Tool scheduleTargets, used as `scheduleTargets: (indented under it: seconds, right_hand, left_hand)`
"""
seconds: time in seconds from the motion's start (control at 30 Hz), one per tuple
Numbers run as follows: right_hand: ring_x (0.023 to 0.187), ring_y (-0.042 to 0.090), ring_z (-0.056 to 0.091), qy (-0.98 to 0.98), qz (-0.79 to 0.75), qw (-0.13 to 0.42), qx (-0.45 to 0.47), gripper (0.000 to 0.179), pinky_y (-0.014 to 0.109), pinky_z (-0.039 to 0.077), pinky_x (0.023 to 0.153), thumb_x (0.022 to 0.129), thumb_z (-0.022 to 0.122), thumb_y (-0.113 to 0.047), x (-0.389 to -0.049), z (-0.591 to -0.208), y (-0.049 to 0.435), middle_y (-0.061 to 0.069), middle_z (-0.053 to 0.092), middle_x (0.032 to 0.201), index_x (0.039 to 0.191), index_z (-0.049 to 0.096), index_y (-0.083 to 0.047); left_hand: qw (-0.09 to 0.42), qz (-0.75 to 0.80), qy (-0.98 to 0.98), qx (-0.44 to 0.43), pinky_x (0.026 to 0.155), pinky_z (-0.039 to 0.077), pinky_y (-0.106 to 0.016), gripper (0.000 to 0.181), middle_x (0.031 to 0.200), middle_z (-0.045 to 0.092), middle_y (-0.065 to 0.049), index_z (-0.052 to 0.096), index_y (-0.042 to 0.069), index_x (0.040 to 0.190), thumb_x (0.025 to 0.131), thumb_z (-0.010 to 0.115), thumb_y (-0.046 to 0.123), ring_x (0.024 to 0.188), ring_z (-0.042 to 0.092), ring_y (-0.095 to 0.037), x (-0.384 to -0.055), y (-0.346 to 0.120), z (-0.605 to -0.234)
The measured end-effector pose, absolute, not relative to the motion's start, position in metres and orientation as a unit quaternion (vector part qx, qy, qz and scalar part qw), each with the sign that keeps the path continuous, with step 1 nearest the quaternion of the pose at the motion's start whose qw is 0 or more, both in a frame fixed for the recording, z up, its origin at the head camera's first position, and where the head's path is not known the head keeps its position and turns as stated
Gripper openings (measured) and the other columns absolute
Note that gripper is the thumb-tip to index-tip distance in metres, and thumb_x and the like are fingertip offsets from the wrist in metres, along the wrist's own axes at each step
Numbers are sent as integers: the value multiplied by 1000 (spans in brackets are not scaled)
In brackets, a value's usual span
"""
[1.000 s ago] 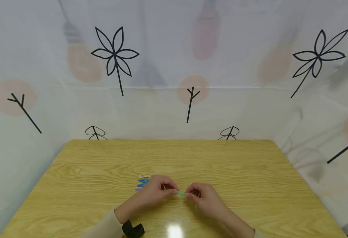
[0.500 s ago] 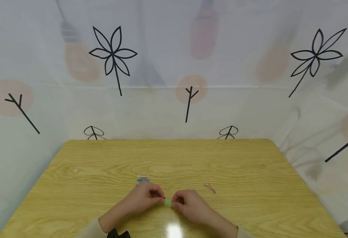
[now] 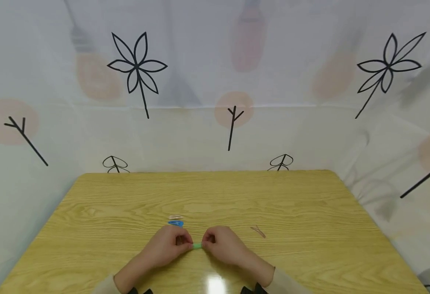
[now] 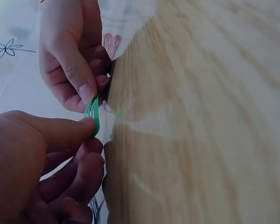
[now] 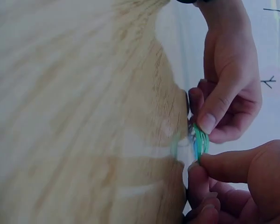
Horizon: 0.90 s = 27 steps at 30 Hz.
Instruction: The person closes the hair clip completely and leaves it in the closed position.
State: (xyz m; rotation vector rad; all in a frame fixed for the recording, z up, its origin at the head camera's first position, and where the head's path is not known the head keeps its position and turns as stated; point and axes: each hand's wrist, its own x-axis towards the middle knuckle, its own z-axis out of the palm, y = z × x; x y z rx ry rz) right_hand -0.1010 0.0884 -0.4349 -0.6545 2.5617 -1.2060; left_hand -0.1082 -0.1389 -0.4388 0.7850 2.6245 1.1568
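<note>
A green snap hair clip (image 3: 197, 246) is pinched at both ends, low over the front middle of the table. My left hand (image 3: 166, 247) holds its left end between thumb and fingers. At the other end, my right hand (image 3: 225, 247) pinches it the same way. In the left wrist view the hair clip (image 4: 96, 116) shows thin parallel green strips, bowed slightly between the two thumbs. The right wrist view shows the same hair clip (image 5: 199, 142) close to the tabletop. Fingertips cover both of its ends.
Just beyond my left hand lie a blue hair clip (image 3: 176, 223) and a beige one (image 3: 176, 217). A brownish, splayed clip (image 3: 258, 231) lies right of my right hand. The wooden table (image 3: 292, 196) meets a patterned cloth (image 3: 185, 139) at its far edge.
Both hands have moved left and slightly nearer with the green hair clip. The brownish clip, earlier hidden, shows on the right. A purple clip and a second blue one at the left are now hidden.
</note>
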Motion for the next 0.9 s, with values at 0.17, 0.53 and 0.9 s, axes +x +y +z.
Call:
scheduleTargets:
  seconds: [0.17,0.53,0.9]
  right_hand:
    - [59,3,49,884,-404,103,-213,12,23,43,56,93,70,-14,-106,-436,86,-12,57,67,81,69,-15]
    - [60,-1,48,897,-370,77,-229,14,21,42,58,90,74,-16,-104,-430,61,-15,55,66,76,70,-16]
    - [60,-2,47,911,-343,54,-224,14,20,40,58,87,77,-21,-106,-431,32,-18,52,64,74,71,-20]
  left_hand:
    - [53,359,896,255,60,46,-23,10,74,59,18,71,24,81,89,77,19,67,53,-1,-110,-136,-439]
    - [70,324,912,243,57,45,-25,14,71,58,18,69,26,77,88,77,21,63,51,-2,-114,-152,-431]
    - [68,303,922,229,59,44,-25,15,72,58,18,69,24,78,87,77,18,64,51,-1,-113,-182,-428]
